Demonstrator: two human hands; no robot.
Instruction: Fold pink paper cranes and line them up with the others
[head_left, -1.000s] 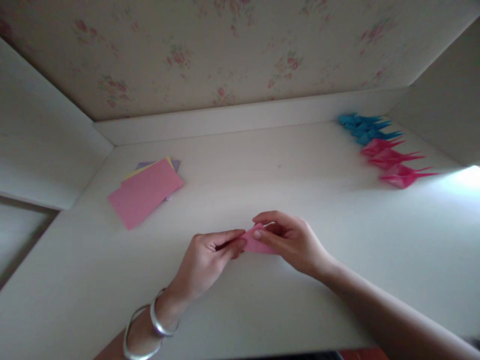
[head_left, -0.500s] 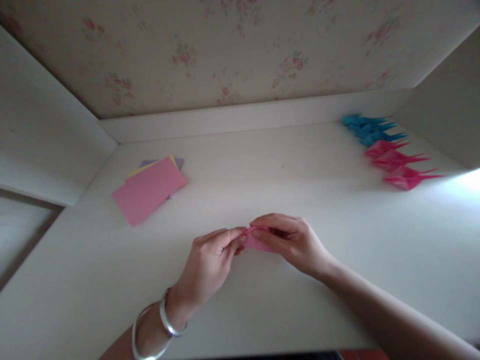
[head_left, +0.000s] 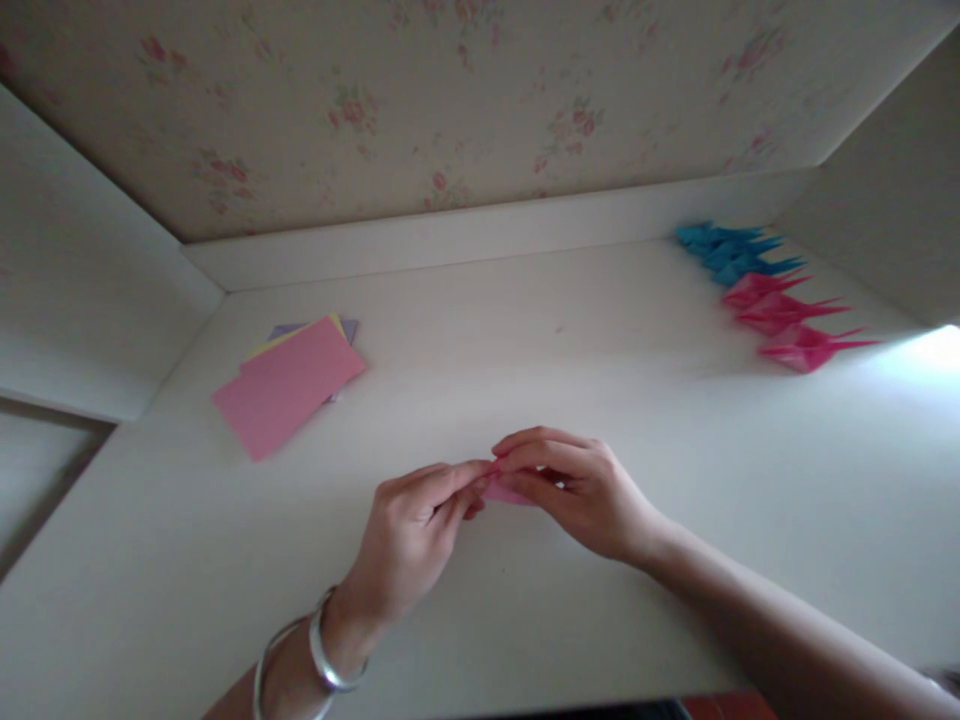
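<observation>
A small piece of pink folded paper (head_left: 510,493) is pinched between my two hands above the white tabletop. My left hand (head_left: 420,530), with silver bangles on its wrist, grips the paper's left end between thumb and fingers. From the other side, my right hand (head_left: 585,490) holds the upper edge, thumb in front and fingers behind. Most of the paper is hidden by the fingers, so the shape of its folds cannot be made out.
Pink paper sheets (head_left: 289,390) lie at the left over yellow and purple ones. At the back right, several blue folded paper figures (head_left: 735,253) stand in a row with pink folded paper figures (head_left: 802,348). A flower-patterned wall (head_left: 465,110) rises behind the white table (head_left: 450,340).
My right hand's fingers have shifted slightly left along the paper, and less of the pink shows. The whole view has moved a little; the sheets and figures lie as before.
</observation>
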